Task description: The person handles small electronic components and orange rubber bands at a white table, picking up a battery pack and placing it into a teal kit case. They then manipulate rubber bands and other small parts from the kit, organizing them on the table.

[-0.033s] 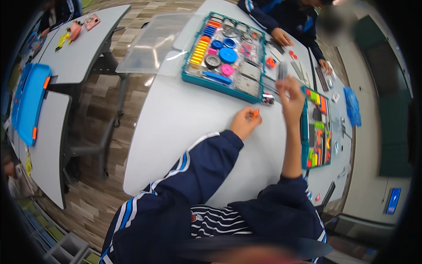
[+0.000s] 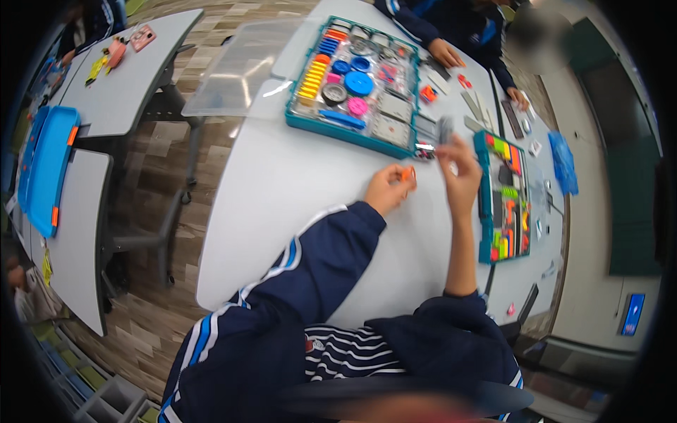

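My left hand [image 2: 385, 190] is closed on a small orange plastic piece [image 2: 410, 177], which pokes out past the fingertips above the white table [image 2: 282, 197]. To its right, my right hand [image 2: 462, 173] is raised, thumb and fingers pinching a greyish see-through thing [image 2: 445, 131]; motion blur hides its kind. Just beyond both hands lies an open teal parts case [image 2: 345, 132] holding wheels, blue discs and yellow and orange pieces. Small dark and red parts [image 2: 424, 150] lie by its near right corner.
A second teal case [image 2: 485, 233] with colourful parts lies right of my right forearm. Across the table another person's hands [image 2: 446, 53] rest near grey strips [image 2: 472, 106] and orange pieces [image 2: 428, 94]. A clear lid [image 2: 226, 70] juts past the left edge; a blue bag [image 2: 563, 163] lies far right.
My right hand has come down and slightly left, toward the left hand, carrying the greyish thing. My left hand has shifted slightly left, and more of the orange piece shows.
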{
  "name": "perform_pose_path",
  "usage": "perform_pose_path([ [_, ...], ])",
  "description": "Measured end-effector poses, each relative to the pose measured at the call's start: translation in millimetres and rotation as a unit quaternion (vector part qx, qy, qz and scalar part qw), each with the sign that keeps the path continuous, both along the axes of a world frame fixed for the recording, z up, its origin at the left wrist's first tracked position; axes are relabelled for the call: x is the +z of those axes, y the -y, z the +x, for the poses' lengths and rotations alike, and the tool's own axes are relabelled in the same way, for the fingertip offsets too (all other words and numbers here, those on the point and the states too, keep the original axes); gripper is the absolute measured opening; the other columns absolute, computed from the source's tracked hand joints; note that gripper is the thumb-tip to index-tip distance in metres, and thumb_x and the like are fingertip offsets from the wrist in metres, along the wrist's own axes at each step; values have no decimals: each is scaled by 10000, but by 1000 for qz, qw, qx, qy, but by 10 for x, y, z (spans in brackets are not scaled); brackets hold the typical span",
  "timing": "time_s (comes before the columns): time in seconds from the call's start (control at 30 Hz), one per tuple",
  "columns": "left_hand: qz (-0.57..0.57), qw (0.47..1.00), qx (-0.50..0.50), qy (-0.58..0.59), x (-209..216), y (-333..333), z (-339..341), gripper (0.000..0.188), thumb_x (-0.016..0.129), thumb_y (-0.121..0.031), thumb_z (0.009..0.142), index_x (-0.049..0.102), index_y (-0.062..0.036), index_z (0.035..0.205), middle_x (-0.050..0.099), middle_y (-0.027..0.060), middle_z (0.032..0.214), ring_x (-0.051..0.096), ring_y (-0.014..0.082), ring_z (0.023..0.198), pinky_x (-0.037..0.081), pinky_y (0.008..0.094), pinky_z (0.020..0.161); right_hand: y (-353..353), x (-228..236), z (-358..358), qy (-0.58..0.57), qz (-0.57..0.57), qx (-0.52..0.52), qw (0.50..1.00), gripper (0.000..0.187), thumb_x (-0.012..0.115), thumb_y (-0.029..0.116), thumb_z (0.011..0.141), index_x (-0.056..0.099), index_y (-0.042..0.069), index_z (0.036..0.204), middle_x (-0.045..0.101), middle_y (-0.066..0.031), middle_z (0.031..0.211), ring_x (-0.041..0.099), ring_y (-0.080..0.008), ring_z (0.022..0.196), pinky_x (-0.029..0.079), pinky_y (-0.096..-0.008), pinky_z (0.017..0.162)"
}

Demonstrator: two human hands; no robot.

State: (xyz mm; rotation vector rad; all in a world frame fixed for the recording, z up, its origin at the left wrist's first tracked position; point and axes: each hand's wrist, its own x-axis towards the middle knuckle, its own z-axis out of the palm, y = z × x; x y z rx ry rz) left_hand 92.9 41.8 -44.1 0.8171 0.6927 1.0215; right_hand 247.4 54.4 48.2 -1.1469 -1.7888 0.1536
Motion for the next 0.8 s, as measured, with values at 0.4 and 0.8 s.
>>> perform_pose_path([
  [0.4, 117, 992, -22, 45, 183, 93, 32, 192, 692, -118, 927, 611, -18, 1069, 677, 75, 945, 541, 75, 586, 450, 224, 546, 1072, -839, 209, -201, -142, -98, 964, 71, 644, -26, 813, 676, 34, 833, 578, -194, 1367, 561, -278, 1264, 432, -363, 1034],
  [0.8, 242, 956, -142, -88, 46, 31, 45, 401, 788, -44, 796, 476, -79, 1046, 604, 120, 1245, 603, 224, 1159, 493, 382, 1011, 1096, -746, 139, -202, -159, -32, 966, 388, 633, 2, 826, 509, 38, 1192, 615, -177, 1279, 593, -233, 1162, 466, -356, 955],
])
